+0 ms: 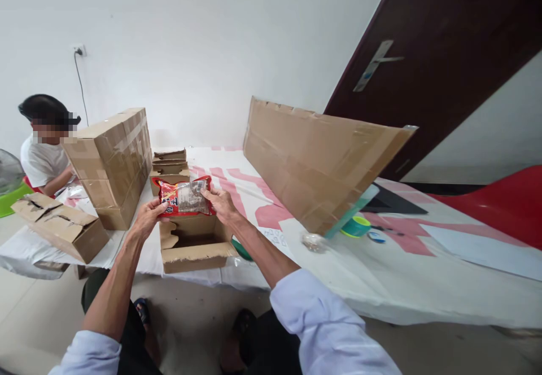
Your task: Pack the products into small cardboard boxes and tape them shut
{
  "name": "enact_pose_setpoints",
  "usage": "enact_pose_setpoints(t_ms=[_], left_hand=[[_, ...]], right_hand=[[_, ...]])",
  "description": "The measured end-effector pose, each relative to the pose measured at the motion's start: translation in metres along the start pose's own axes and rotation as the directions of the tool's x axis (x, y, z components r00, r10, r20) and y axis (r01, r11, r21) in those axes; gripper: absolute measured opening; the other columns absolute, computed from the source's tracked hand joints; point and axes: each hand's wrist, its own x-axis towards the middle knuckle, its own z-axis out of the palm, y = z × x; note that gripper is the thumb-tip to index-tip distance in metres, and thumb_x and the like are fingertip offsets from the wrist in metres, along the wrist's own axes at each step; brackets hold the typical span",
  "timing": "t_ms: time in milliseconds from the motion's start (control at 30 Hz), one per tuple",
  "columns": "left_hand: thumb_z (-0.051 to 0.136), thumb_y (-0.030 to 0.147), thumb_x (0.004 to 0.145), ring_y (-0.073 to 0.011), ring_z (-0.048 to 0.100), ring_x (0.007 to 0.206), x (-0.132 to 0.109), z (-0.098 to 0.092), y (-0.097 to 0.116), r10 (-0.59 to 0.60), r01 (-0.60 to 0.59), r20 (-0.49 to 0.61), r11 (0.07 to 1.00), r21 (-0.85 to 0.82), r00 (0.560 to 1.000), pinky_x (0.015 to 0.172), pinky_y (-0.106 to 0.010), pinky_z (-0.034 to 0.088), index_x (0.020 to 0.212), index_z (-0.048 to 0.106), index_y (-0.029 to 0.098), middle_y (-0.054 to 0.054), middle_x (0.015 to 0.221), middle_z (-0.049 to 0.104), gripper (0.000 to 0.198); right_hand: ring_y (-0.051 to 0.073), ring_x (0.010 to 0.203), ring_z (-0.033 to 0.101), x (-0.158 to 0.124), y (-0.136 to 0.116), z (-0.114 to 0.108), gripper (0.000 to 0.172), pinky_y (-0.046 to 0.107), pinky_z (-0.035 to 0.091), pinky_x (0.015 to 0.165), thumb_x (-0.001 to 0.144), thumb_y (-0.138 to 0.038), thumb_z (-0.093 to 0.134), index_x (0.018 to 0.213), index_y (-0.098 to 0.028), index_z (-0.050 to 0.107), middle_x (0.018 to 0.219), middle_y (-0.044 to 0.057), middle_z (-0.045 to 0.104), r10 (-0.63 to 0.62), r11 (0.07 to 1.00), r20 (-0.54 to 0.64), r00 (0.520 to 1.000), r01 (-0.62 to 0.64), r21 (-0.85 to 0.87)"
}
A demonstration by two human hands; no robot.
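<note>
A red snack packet (pixel 186 197) with a clear window and printed lettering is stretched between my two hands. My left hand (pixel 150 216) pinches its left end, and my right hand (pixel 221 203) grips the right end. Directly below the packet, an open cardboard box (pixel 195 257) stands near the table's front edge; its inside is dark, so I cannot tell what it holds. Behind the packet sits another open cardboard box (pixel 169 170) with raised flaps.
Stacked cardboard boxes (pixel 114 160) rise at the left, beside a flapped box (pixel 63 225). A tall cardboard panel (pixel 322 160) leans across the right. Near it lie a green tape roll (pixel 355 226) and a clear bag (pixel 314 242). Another person (pixel 44 149) sits far left.
</note>
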Motion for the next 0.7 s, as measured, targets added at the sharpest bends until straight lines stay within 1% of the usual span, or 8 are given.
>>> enact_pose_setpoints(t_ms=[100, 233, 333, 433, 567, 700], left_hand=[[0.103, 0.057, 0.054, -0.0166, 0.073, 0.068, 0.004, 0.000, -0.002, 0.005, -0.005, -0.008, 1.000, -0.007, 1.000, 0.056, -0.024, 0.058, 0.098, 0.083, 0.012, -0.010, 0.091, 0.083, 0.066], [0.103, 0.058, 0.055, -0.0169, 0.073, 0.064, 0.007, 0.001, -0.003, 0.015, -0.015, -0.009, 1.000, -0.009, 1.000, 0.054, -0.024, 0.057, 0.096, 0.083, 0.012, -0.010, 0.087, 0.083, 0.066], [0.103, 0.059, 0.055, -0.0177, 0.074, 0.067, 0.010, 0.003, 0.003, 0.053, -0.053, -0.017, 0.998, -0.017, 0.998, 0.058, -0.024, 0.058, 0.098, 0.083, 0.012, -0.010, 0.089, 0.084, 0.066], [0.101, 0.059, 0.059, -0.0197, 0.077, 0.077, 0.014, 0.006, 0.017, 0.149, -0.150, -0.008, 0.988, -0.043, 0.989, 0.068, -0.026, 0.061, 0.106, 0.084, 0.014, -0.010, 0.099, 0.085, 0.067], [0.097, 0.057, 0.070, -0.0236, 0.080, 0.087, 0.019, 0.011, 0.037, 0.320, -0.317, 0.041, 0.945, -0.080, 0.946, 0.080, -0.033, 0.064, 0.113, 0.083, 0.015, -0.011, 0.105, 0.085, 0.062], [0.094, 0.056, 0.077, -0.0239, 0.080, 0.091, 0.021, 0.013, 0.049, 0.387, -0.379, 0.070, 0.920, -0.099, 0.919, 0.083, -0.032, 0.064, 0.118, 0.082, 0.016, -0.010, 0.108, 0.085, 0.059]], right_hand=[[0.021, 0.077, 0.073, 0.001, 0.003, 0.000, 0.057, 0.035, 0.061, 0.074, 0.055, -0.062, 0.095, 0.084, -0.017, 0.077, 0.075, 0.002, 0.076, -0.001, 1.000, -0.074, 0.997, 0.002, 0.020], [0.021, 0.075, 0.073, 0.002, 0.002, 0.003, 0.059, 0.035, 0.060, 0.074, 0.052, -0.064, 0.096, 0.083, -0.017, 0.077, 0.075, 0.002, 0.076, -0.005, 1.000, -0.091, 0.996, 0.006, 0.016], [0.022, 0.077, 0.072, 0.003, -0.005, 0.006, 0.063, 0.035, 0.060, 0.075, 0.050, -0.068, 0.095, 0.084, -0.018, 0.077, 0.079, 0.002, 0.078, -0.037, 0.999, -0.091, 0.995, 0.039, 0.023], [0.022, 0.080, 0.072, 0.005, -0.020, 0.011, 0.063, 0.034, 0.059, 0.076, 0.055, -0.073, 0.092, 0.086, -0.020, 0.077, 0.083, 0.002, 0.078, -0.134, 0.990, -0.074, 0.988, 0.136, 0.031], [0.021, 0.084, 0.070, 0.009, -0.046, 0.018, 0.057, 0.032, 0.057, 0.078, 0.066, -0.073, 0.088, 0.087, -0.021, 0.074, 0.085, 0.000, 0.076, -0.291, 0.956, -0.065, 0.955, 0.293, 0.032], [0.021, 0.084, 0.069, 0.011, -0.065, 0.023, 0.055, 0.033, 0.057, 0.079, 0.070, -0.073, 0.085, 0.085, -0.022, 0.072, 0.085, 0.001, 0.075, -0.345, 0.938, -0.051, 0.937, 0.346, 0.006]])
